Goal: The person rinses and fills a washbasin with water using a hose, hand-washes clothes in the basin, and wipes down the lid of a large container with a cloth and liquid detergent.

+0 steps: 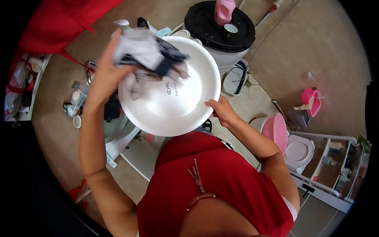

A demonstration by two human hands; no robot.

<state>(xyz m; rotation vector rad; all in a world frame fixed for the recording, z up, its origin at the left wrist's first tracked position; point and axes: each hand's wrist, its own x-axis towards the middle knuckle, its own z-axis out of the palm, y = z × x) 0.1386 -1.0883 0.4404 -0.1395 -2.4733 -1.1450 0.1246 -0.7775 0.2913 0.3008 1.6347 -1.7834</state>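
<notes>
Wht basin [158, 112]: your R hand [223, 110] pinched rim; L hand [107, 73], raised, clutched blurred cloths [147, 53] over it, contact unclear.

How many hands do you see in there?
2. The left hand is at the upper left, holding blurry bunched cloth; the right hand grips the right rim of the white basin. Some fingers are hidden.
</notes>
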